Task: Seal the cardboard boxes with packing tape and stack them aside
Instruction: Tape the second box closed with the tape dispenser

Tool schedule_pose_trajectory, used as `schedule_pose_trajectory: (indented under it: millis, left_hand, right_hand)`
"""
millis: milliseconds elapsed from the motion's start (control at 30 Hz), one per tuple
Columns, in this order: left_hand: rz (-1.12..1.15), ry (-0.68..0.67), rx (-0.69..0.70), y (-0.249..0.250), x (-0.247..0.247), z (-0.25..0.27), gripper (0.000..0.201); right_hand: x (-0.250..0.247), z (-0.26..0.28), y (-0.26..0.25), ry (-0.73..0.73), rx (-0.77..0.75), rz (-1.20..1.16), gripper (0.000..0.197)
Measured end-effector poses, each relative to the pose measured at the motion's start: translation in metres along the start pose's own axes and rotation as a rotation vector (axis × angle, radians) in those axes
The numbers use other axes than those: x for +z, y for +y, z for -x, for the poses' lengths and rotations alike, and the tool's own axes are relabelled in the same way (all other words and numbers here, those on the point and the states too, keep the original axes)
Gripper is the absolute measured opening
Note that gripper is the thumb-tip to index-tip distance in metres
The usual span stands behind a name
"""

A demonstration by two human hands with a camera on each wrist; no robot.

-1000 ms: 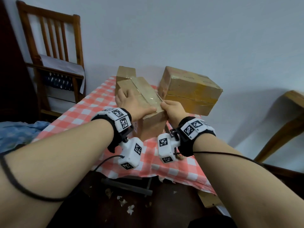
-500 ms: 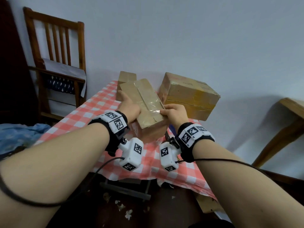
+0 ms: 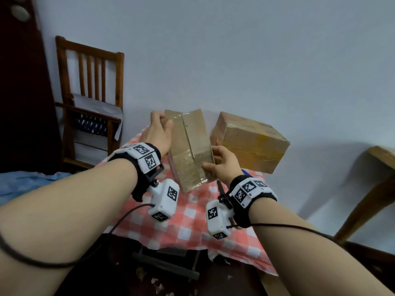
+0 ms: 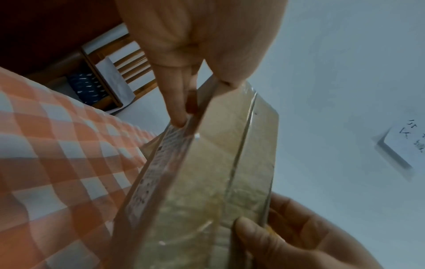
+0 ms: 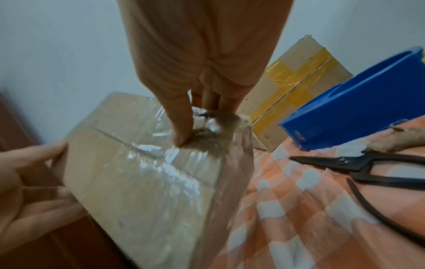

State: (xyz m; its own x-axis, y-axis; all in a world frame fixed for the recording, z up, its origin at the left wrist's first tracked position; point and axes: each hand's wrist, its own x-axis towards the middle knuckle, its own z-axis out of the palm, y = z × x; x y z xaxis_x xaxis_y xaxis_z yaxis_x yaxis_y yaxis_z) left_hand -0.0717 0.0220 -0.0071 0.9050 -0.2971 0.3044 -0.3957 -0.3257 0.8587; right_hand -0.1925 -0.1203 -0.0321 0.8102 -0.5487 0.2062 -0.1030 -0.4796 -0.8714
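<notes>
Your left hand (image 3: 159,133) has the far upper corner of the taped box (image 3: 189,150): thumb over the taped face, fingers (image 4: 177,102) curled down the side panel, clamping that edge. The box hangs between your two hands, clear of the table (image 3: 192,218), tipped so its taped face looks back at you and its long axis runs from your left fingers down toward your right.

At the near lower corner your right hand (image 3: 222,165) pinches it, thumb pressed on the crinkled tape (image 5: 161,163), the other fingers wrapped behind the edge. So you grip it on the diagonal, one hand at each end.

Further right, past your right fingers, the second box (image 3: 248,142) with yellow tape sits tilted against the wall. Your right hand is the nearer one to it, so I'd judge the stacking move swings that way. Beyond your right wrist lie a blue tape dispenser (image 5: 354,107) and black scissors (image 5: 368,167); mind them when you lower.
</notes>
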Motion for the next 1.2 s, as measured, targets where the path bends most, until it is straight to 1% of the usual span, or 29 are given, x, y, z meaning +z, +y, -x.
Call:
schedule_pose_trajectory:
  millis: [33, 100, 200, 233, 267, 300, 333, 367, 400, 433, 467, 533, 567, 633, 667, 733, 767, 833, 900, 933, 967, 1000, 1033, 1067, 1100, 1167, 1200]
  left_hand:
    - [-0.002, 0.011, -0.007, 0.003, 0.0, 0.001, 0.032]
    - [-0.017, 0.001, -0.023, 0.006, 0.001, 0.005, 0.034]
    - [-0.105, -0.035, 0.003, 0.003, 0.006, 0.015, 0.037]
    - [-0.118, -0.038, 0.008, -0.001, 0.006, 0.017, 0.041]
    - [-0.105, -0.046, 0.01, -0.003, 0.004, 0.018, 0.048]
    - [-0.079, -0.066, -0.003, -0.005, 0.0, 0.017, 0.059]
    - [-0.044, -0.096, -0.018, -0.006, -0.004, 0.016, 0.072]
    - [-0.011, -0.139, -0.039, -0.006, -0.007, 0.015, 0.085]
    - [0.011, -0.189, -0.055, -0.006, -0.011, 0.015, 0.093]
    - [0.011, -0.226, -0.063, -0.006, -0.014, 0.015, 0.093]
    - [-0.006, -0.244, -0.056, -0.007, -0.015, 0.014, 0.082]
    - [-0.019, -0.244, -0.065, -0.006, -0.02, 0.015, 0.048]
    - [0.018, -0.241, -0.085, -0.004, -0.023, 0.017, 0.043]
    - [0.084, -0.231, -0.089, -0.004, -0.027, 0.018, 0.05]
    - [0.091, -0.224, -0.072, -0.004, -0.027, 0.018, 0.049]
    - [0.068, -0.234, -0.051, -0.005, -0.026, 0.019, 0.031]
    - [0.047, -0.248, -0.044, -0.007, -0.024, 0.019, 0.028]
    - [0.015, -0.292, -0.048, -0.015, -0.019, 0.021, 0.035]
    - [0.01, -0.328, -0.091, -0.023, -0.015, 0.026, 0.047]
    - [0.042, -0.348, -0.131, -0.026, -0.013, 0.029, 0.054]
    - [0.115, -0.375, -0.181, -0.027, -0.012, 0.033, 0.056]
    - [0.184, -0.39, -0.23, -0.028, -0.011, 0.035, 0.052]
    - [0.214, -0.39, -0.264, -0.026, -0.011, 0.038, 0.043]
    - [0.226, -0.376, -0.286, -0.025, -0.011, 0.039, 0.033]
    - [0.239, -0.357, -0.294, -0.022, -0.012, 0.04, 0.03]
    - [0.23, -0.358, -0.277, -0.02, -0.012, 0.041, 0.05]
    - [0.225, -0.373, -0.25, -0.021, -0.01, 0.041, 0.053]
  right_hand:
    - [0.003, -0.001, 0.002, 0.006, -0.015, 0.003, 0.037]
    - [0.01, -0.002, 0.0, 0.0, -0.02, -0.028, 0.039]
    - [0.018, 0.0, -0.016, -0.071, 0.082, -0.19, 0.047]
    - [0.017, -0.001, -0.019, -0.085, 0.123, -0.253, 0.043]
    - [0.017, -0.001, -0.022, -0.087, 0.17, -0.303, 0.032]
    - [0.016, 0.0, -0.024, -0.085, 0.207, -0.347, 0.021]
    - [0.016, 0.001, -0.025, -0.083, 0.229, -0.36, 0.019]
    - [0.015, 0.001, -0.025, -0.089, 0.229, -0.349, 0.032]
    - [0.016, 0.0, -0.023, -0.097, 0.231, -0.326, 0.049]
    - [0.016, -0.001, -0.023, -0.116, 0.226, -0.316, 0.056]
    - [0.016, -0.001, -0.025, -0.139, 0.221, -0.312, 0.052]
    - [0.015, -0.002, -0.032, -0.157, 0.238, -0.316, 0.031]
    - [0.015, -0.003, -0.034, -0.146, 0.253, -0.334, 0.024]
    - [0.015, -0.003, -0.037, -0.123, 0.238, -0.335, 0.016]
    - [0.015, -0.004, -0.036, -0.107, 0.221, -0.316, 0.019]
    - [0.014, -0.003, -0.033, -0.048, 0.188, -0.302, 0.03]
    - [0.013, -0.004, -0.03, -0.019, 0.174, -0.294, 0.034]
    - [0.01, -0.004, -0.025, 0.01, 0.182, -0.247, 0.038]
    - [0.009, -0.002, -0.021, -0.019, 0.25, -0.204, 0.037]
    - [0.008, -0.001, -0.017, -0.037, 0.294, -0.212, 0.032]
    - [0.007, 0.001, -0.014, -0.053, 0.347, -0.243, 0.023]
    - [0.006, 0.003, -0.011, -0.064, 0.394, -0.291, 0.016]
    - [0.005, 0.004, -0.008, -0.062, 0.43, -0.329, 0.022]
    - [0.004, 0.003, -0.003, -0.062, 0.444, -0.354, 0.033]
    - [0.003, 0.001, 0.001, -0.073, 0.446, -0.346, 0.044]
    - [0.003, 0.001, 0.005, -0.122, 0.437, -0.29, 0.059]
    - [0.004, 0.001, 0.005, -0.144, 0.432, -0.27, 0.06]
